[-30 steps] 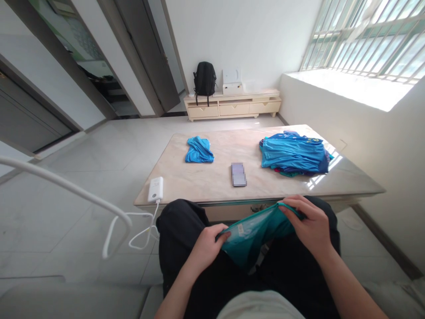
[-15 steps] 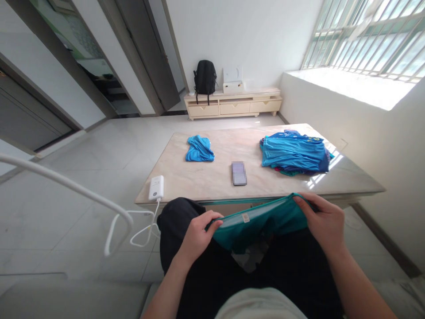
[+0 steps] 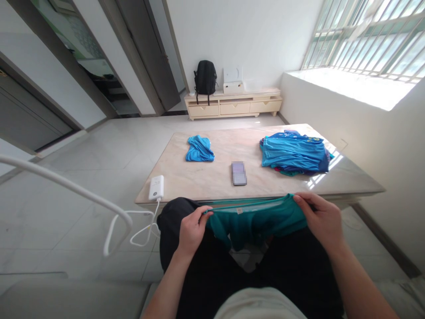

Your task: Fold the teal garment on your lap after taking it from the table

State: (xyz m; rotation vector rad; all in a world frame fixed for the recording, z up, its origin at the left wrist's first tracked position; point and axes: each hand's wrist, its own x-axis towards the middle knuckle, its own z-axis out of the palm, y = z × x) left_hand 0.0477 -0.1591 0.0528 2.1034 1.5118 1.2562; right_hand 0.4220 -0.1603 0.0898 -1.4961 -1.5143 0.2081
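1. Table [image 3: 199, 181]: a low marble-topped coffee table stands directly ahead of the seated person, its near edge just beyond the knees.
2. Cabinet [image 3: 232, 106]: a pale low drawer unit stands against the far wall, with a black backpack [image 3: 205, 76] and a white box [image 3: 232, 80] on top.
3. Pile of clothes [image 3: 294, 153]: blue garments are stacked on the right part of the tabletop, next to a patch of sunlight.
4. Teal garment [image 3: 255, 219]: held over the lap, in front of the table's near edge and clear of it. Its upper hem is pulled taut and nearly level between the two hands, a small label shows near the middle of the hem, and the rest hangs loose toward the dark trousers.
5. Right hand [image 3: 322, 219]: closed on the right end of the hem, thumb and fingers pinching the cloth.
6. Left hand [image 3: 191, 228]: closed on the left end of the hem, fingertips pressed together around the fabric.
7. Crumpled blue garment [image 3: 199, 149]: lies alone on the left-centre of the tabletop, well apart from the pile.
8. Phone [image 3: 238, 173]: lies flat near the middle of the table, between the crumpled garment and the pile.
9. Power bank [image 3: 156, 187]: a white unit sits at the near left corner of the table, with a white cable [image 3: 142, 228] looping down off the edge.
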